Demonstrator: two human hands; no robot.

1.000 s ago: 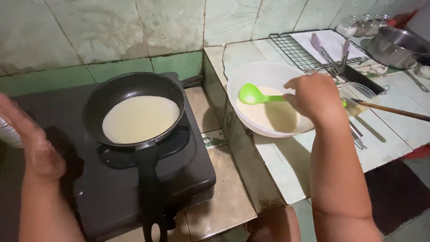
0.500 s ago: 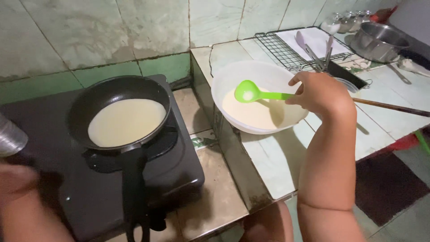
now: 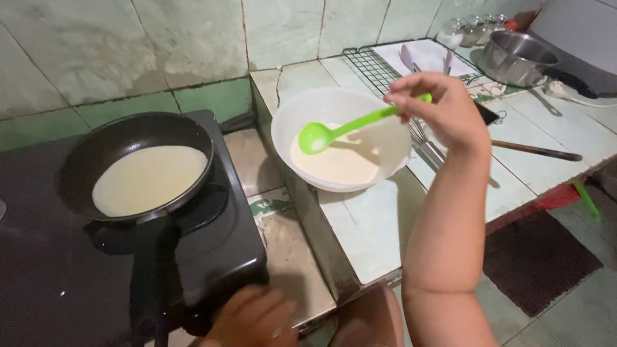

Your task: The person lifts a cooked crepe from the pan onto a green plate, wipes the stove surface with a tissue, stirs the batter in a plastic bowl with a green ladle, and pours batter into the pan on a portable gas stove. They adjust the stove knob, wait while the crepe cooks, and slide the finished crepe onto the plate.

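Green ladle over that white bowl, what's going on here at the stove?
A person is cooking with bare hands. The right hand holds a green ladle by its handle, with the scoop over a white bowl of pale batter on the tiled counter. To the left, a black frying pan sits on a black stove with a thin round of batter spread in it. The left hand is low at the stove's front edge, holding nothing that shows.
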